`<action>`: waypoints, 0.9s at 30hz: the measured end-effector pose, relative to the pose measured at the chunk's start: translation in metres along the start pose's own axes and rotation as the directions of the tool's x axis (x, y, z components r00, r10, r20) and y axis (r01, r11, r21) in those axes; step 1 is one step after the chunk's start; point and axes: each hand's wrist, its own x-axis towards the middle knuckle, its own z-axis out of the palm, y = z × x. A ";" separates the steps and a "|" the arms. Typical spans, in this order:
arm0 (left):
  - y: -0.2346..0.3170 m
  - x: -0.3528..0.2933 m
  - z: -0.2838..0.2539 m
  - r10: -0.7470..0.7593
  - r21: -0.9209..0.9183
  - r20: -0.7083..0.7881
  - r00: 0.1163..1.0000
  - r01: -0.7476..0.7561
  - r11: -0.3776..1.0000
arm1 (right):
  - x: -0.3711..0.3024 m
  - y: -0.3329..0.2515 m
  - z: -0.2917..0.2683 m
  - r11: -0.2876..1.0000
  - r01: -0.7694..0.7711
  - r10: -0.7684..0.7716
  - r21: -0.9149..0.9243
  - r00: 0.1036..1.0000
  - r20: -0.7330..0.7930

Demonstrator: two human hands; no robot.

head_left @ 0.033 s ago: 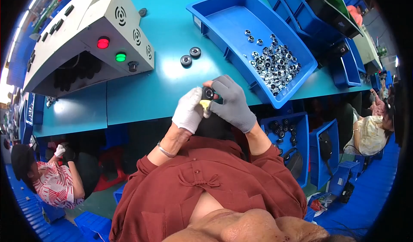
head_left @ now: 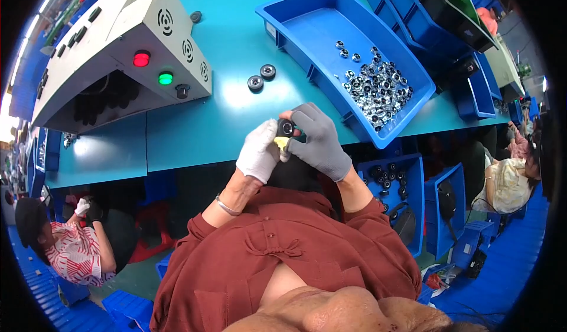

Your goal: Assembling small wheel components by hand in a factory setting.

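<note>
In front of my chest, just past the table's near edge, my left hand (head_left: 260,150) in a white glove and my right hand (head_left: 319,144) in a grey glove come together. Between their fingers is a small black wheel (head_left: 286,129) with a shiny silver centre. Both hands are closed on it. Something yellow (head_left: 282,145) shows under the wheel, at the fingertips; whether it is a cloth or part of a glove I cannot make out. Two similar black wheels (head_left: 261,78) with silver centres lie side by side on the teal table (head_left: 230,33), beyond my hands.
A large blue tray (head_left: 301,51) with many shiny metal parts (head_left: 378,87) stands at the right. On the left is a white machine (head_left: 127,42) with red and green lamps. Below the table edge, a blue bin (head_left: 413,184) holds black wheels. Other people sit at both sides.
</note>
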 end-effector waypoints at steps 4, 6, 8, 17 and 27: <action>0.000 0.002 -0.006 -0.026 0.014 0.065 0.998 0.025 1.000 | 0.001 0.005 0.002 0.996 0.067 -0.068 -0.054 0.998 -0.020; -0.001 0.003 -0.008 -0.016 0.050 0.044 0.999 0.014 0.999 | 0.001 0.006 0.002 0.990 0.111 -0.114 -0.082 0.993 -0.023; -0.001 0.003 -0.005 -0.032 0.035 0.006 0.999 0.032 0.999 | 0.000 0.007 0.002 0.988 0.121 -0.123 -0.093 0.992 -0.018; -0.003 0.000 0.000 -0.004 0.005 0.034 0.999 0.004 1.000 | -0.006 0.008 0.002 0.995 0.096 -0.096 -0.021 0.995 0.002; -0.011 -0.007 0.007 0.346 0.609 -0.016 0.938 -0.266 0.747 | -0.022 0.004 0.015 0.916 -0.197 0.225 0.350 0.974 -0.040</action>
